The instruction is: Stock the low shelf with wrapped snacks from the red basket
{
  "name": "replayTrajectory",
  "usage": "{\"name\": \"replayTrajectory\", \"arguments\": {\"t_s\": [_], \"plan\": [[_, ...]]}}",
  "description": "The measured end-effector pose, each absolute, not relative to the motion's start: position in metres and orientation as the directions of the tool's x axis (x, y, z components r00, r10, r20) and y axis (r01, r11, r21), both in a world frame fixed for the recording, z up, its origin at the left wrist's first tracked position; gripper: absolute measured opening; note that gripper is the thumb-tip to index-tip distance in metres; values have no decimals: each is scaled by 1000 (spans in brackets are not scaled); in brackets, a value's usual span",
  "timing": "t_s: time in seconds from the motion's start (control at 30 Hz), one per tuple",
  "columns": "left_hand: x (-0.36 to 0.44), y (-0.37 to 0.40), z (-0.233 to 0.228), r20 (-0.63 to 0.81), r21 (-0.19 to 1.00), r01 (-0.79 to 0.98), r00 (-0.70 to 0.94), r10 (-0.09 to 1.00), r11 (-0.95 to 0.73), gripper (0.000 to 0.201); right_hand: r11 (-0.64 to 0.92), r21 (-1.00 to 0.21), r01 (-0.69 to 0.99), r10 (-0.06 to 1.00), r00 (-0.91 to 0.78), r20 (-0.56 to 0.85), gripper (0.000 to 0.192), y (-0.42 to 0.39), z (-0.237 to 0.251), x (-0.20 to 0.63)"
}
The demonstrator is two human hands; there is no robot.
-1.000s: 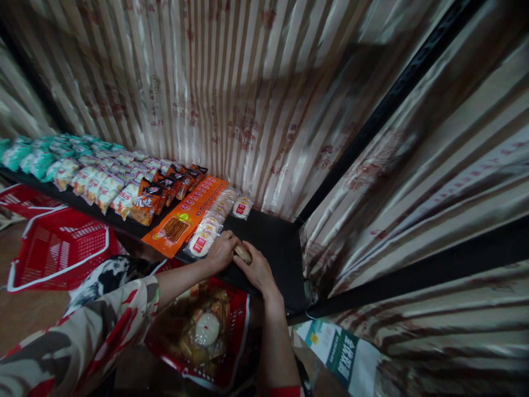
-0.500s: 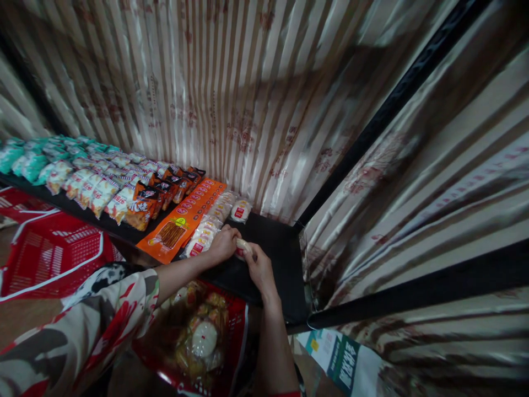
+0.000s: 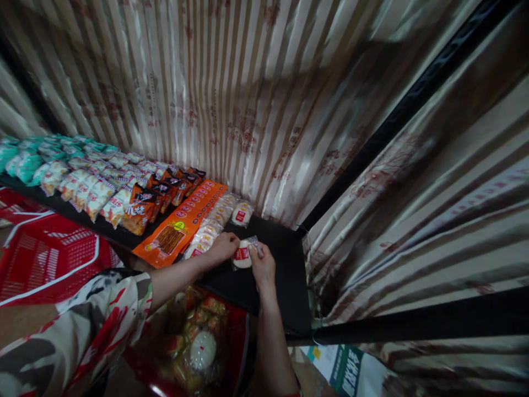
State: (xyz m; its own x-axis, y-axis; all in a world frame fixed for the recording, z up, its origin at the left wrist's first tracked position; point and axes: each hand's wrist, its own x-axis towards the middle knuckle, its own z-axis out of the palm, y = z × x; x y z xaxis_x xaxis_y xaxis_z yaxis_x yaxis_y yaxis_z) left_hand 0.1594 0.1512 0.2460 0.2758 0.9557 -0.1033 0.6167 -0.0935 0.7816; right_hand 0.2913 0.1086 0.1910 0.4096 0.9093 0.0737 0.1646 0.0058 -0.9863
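A round white rice cracker [image 3: 243,256] in a clear wrapper with a red label is held face up over the black shelf [image 3: 285,264]. My right hand [image 3: 263,264] pinches its right side between thumb and fingers. At the cracker's upper left edge is my left hand [image 3: 225,246], its fingers curled against the wrapper; their tips are partly hidden. Beside my left hand lies a row of overlapping wrapped rice crackers [image 3: 212,223]. Another single rice cracker [image 3: 241,214] rests behind, close to the curtain.
Left of the row lies a flat orange snack bag [image 3: 177,226], then several white-and-orange snack bags [image 3: 119,207] and teal packets [image 3: 28,165]. Red baskets [image 3: 53,253] stand below the shelf; packaged food [image 3: 202,350] fills one beneath my arms. A striped curtain [image 3: 248,99] and black posts [image 3: 367,121] bound the shelf.
The rice cracker has turned from edge-on to flat, so its red label shows. My right hand has shifted slightly right and down. The view has moved a little.
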Motion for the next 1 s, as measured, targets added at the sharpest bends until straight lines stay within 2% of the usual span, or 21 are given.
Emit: {"name": "replayTrajectory", "arguments": {"t_s": [0.27, 0.43, 0.53, 0.6, 0.73, 0.87, 1.0], "plan": [[162, 149, 242, -162, 849, 528, 250, 955, 6, 24, -33, -999, 10, 857, 515, -23, 42, 118, 182, 292], [166, 150, 243, -227, 879, 464, 200, 953, 113, 42, -52, -989, -140, 792, 598, -127, 41, 120, 180, 289], [169, 148, 241, -300, 912, 349, 209, 931, 216, 54, 1, -969, -246, 757, 634, -160, 39, 122, 179, 287], [172, 145, 240, -356, 918, 265, 222, 908, 296, 55, 60, -947, -316, 738, 653, -172, 36, 124, 179, 285], [178, 138, 242, -455, 890, 151, 272, 848, 429, 35, 131, -903, -409, 723, 662, -195, 30, 129, 183, 279], [184, 135, 243, -472, 881, 113, 280, 836, 459, 14, 115, -893, -435, 719, 657, -227, 26, 131, 186, 276], [185, 139, 242, -494, 864, 40, 256, 831, 502, 3, 91, -886, -454, 740, 626, -245, 33, 128, 188, 278]]}}
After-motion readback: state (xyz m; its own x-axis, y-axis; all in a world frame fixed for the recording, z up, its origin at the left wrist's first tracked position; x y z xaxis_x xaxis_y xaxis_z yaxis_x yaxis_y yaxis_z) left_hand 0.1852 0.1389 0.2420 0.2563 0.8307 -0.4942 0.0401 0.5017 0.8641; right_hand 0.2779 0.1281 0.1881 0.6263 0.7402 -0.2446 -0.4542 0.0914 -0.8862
